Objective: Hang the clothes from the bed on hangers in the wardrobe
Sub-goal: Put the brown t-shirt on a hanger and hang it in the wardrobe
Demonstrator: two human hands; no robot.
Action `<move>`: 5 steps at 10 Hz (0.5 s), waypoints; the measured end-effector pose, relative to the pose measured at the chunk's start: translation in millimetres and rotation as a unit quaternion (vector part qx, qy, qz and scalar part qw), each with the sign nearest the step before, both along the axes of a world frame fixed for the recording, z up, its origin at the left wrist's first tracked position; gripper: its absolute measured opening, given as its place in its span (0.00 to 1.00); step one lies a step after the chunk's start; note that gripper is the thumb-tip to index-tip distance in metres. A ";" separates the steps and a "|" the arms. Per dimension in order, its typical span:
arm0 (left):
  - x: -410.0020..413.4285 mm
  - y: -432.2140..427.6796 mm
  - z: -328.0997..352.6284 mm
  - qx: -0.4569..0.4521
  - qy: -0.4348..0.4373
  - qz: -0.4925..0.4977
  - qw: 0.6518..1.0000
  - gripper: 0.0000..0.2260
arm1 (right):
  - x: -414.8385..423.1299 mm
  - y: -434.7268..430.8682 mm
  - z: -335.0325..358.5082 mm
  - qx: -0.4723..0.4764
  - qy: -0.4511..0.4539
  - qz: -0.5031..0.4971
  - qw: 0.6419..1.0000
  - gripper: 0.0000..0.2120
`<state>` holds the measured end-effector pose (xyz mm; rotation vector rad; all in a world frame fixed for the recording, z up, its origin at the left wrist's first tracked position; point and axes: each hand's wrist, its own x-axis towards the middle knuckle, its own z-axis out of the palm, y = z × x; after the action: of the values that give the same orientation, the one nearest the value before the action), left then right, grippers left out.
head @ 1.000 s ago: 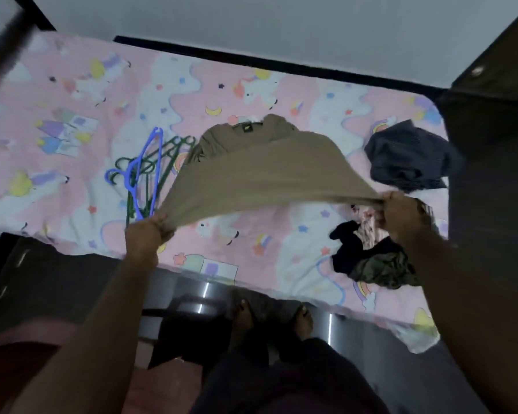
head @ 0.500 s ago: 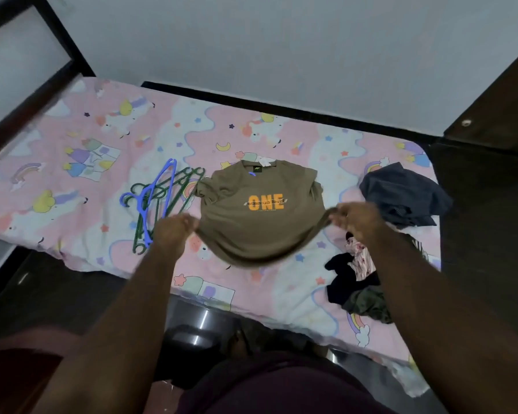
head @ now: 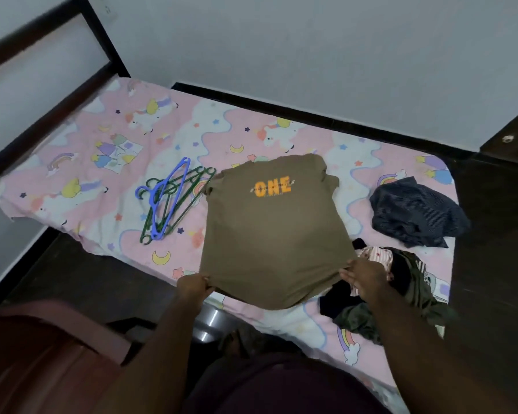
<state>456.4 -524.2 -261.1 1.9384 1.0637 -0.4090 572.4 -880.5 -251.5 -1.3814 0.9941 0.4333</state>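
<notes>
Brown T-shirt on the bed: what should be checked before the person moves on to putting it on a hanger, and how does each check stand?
1. Brown T-shirt spread flat, print up, on the bed sheet: ok.
2. Left hand grips one hem corner: ok.
3. Right hand has a firm hold on the other hem corner: cannot tell.
4. Hangers lie bundled just beside the shirt's sleeve, probably within reach: ok.
5. Neck opening clear for a hanger: cannot tell, as it does not show at the far end.
6. Clothes pile clear of the hem: not ok, it lies right against the right-hand corner.
</notes>
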 end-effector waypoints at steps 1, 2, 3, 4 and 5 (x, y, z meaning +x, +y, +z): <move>22.1 -12.2 14.9 -0.034 0.046 -0.149 0.987 0.13 | 11.8 17.3 6.1 -0.003 -0.004 0.113 0.994 0.07; 79.9 1.1 69.9 0.016 -0.030 -0.160 0.986 0.13 | 47.8 36.4 42.3 -0.009 -0.033 0.187 0.982 0.04; 137.2 33.2 139.1 0.161 -0.176 -0.179 0.954 0.16 | 109.6 51.2 111.7 -0.023 -0.134 0.213 0.967 0.06; 189.7 66.9 222.8 0.150 -0.372 -0.201 0.894 0.15 | 163.1 60.4 199.1 -0.035 -0.266 0.203 0.942 0.09; 210.0 76.1 292.2 -0.045 -0.403 -0.020 0.914 0.16 | 190.8 60.8 277.9 -0.112 -0.398 0.181 0.893 0.08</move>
<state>666.4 -448.1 31.1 1.7764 0.4470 0.3155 763.1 -819.7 26.4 -1.7467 0.1061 -0.0100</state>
